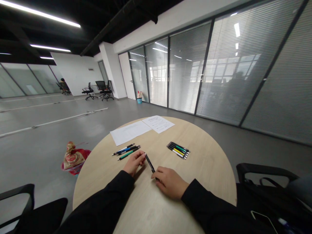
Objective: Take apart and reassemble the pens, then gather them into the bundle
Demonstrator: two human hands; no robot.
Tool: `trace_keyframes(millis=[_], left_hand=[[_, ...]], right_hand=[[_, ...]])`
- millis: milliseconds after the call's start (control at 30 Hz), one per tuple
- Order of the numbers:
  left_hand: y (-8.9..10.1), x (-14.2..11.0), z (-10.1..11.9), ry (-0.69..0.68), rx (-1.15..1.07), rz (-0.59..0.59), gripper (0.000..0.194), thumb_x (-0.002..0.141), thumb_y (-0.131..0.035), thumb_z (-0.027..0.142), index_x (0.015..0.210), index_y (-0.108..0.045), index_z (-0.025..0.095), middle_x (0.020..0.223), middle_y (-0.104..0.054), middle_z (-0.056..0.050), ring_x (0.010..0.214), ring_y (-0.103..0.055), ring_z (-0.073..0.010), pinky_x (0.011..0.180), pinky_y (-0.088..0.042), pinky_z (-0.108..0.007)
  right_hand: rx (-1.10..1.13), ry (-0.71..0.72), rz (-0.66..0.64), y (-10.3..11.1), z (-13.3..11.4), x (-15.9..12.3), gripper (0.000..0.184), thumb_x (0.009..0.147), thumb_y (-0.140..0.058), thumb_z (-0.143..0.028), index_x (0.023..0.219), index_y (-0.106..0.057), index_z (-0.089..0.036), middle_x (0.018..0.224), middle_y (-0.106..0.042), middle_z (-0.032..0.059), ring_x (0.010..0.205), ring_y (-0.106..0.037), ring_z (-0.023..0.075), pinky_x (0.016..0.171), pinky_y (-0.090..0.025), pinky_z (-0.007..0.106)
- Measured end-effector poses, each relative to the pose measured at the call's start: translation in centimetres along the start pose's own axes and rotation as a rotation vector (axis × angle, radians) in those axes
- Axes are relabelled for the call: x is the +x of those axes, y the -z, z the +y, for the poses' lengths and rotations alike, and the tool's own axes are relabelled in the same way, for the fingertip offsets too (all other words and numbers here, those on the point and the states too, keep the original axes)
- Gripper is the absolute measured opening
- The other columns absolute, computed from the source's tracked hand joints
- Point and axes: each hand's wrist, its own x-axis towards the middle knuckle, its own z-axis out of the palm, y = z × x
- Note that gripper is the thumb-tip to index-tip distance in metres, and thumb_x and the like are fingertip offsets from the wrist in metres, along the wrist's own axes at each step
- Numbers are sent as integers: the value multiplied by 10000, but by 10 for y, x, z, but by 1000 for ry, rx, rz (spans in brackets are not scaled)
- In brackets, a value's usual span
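Note:
A black pen [149,162] slants between my two hands just above the round table [195,188]. My right hand [169,182] is closed round its near end, which the fingers partly hide. At the far end, the thumb and fingers of my left hand [134,162] pinch the tip. Just beyond the left hand lies a loose group of pens [126,150] with black, blue, white and green barrels. Right of the middle, several more pens [178,150] form a tidy slanted row, with white, yellow, green and black among them.
Two paper sheets, one mostly blank-looking [130,132] and one printed [158,123], lie at the table's far side. Chairs stand at the left [46,211] and right [265,170]. A red-lined bin with a brown bag [74,157] is on the floor to the left.

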Motion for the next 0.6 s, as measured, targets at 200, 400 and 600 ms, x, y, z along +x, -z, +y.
trace_keyframes(millis=[200, 400, 600], left_hand=[[-10, -6, 3, 37, -39, -124, 363, 739, -730, 474, 813, -614, 137, 644, -507, 34, 543, -442, -79, 522, -347, -202], [-15, -10, 9, 16, -32, -187, 340, 767, -718, 456, 816, -634, 130, 645, -508, 26, 553, -453, -85, 539, -351, -214], [-15, -10, 8, 22, -40, -179, 352, 752, -728, 458, 826, -647, 123, 628, -507, 23, 551, -458, -93, 542, -361, -227]], right_hand=[[-78, 8, -12, 0, -2, 1, 248, 851, -554, -149, 1086, -604, -210, 1029, -601, 46, 939, -576, 173, 811, -443, 261], [-103, 2, -26, -1, -2, 1, 185, 886, -539, -175, 1051, -616, -207, 992, -611, 45, 910, -580, 167, 791, -435, 263], [-117, 34, -33, -7, -1, 2, 144, 893, -568, -198, 1016, -645, -204, 930, -645, 38, 876, -599, 166, 770, -429, 258]])
